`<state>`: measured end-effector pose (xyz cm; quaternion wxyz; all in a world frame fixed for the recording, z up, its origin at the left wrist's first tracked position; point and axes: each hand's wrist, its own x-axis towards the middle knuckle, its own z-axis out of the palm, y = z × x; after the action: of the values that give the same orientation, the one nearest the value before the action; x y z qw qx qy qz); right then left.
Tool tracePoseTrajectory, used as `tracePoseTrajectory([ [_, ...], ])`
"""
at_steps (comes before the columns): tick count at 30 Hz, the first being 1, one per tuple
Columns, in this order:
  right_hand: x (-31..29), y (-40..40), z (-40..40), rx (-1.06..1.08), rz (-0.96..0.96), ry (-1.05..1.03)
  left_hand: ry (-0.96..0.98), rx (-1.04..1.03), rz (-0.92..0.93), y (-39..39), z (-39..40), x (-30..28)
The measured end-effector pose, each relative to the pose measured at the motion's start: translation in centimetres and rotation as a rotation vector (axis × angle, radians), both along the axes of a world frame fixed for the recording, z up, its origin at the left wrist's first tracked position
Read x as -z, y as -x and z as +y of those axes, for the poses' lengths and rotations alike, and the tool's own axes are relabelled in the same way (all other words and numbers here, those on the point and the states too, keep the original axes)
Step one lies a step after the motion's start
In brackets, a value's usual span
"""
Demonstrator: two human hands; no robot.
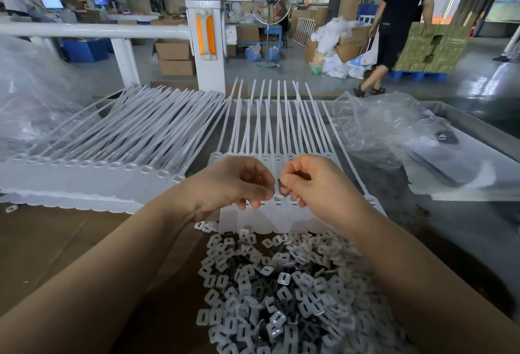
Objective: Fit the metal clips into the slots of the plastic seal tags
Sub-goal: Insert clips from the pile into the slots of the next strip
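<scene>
Clips (270, 291) piled loose at btm ctr on cardboard (56, 241), between both forearms. L hand (233, 182) and R hand (315, 182) meet just above the tags (278, 213), fingers curled; fingertips pinch one small dark clip (278, 184) between them, over a tag slot. Tags lie side by side, straps fanning away. 2nd tag row (92, 173) to the left. Plastic bags (374, 131) right and far left. Person (399, 15) walking in bkgd.
</scene>
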<state>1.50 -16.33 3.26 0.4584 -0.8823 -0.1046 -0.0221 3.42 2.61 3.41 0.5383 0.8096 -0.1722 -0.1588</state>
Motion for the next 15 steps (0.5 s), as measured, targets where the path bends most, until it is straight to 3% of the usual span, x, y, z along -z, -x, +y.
tracePoseTrajectory([
  [9, 0.28, -0.09, 0.21, 0.044, 0.044, -0.059, -0.017, -0.047, -0.298, 0.54, -0.81, 0.38],
  [15, 0.06, 0.07, 0.43, 0.021, 0.037, -0.095, -0.017, -0.075, -0.286, 0.37, -0.67, 0.25],
])
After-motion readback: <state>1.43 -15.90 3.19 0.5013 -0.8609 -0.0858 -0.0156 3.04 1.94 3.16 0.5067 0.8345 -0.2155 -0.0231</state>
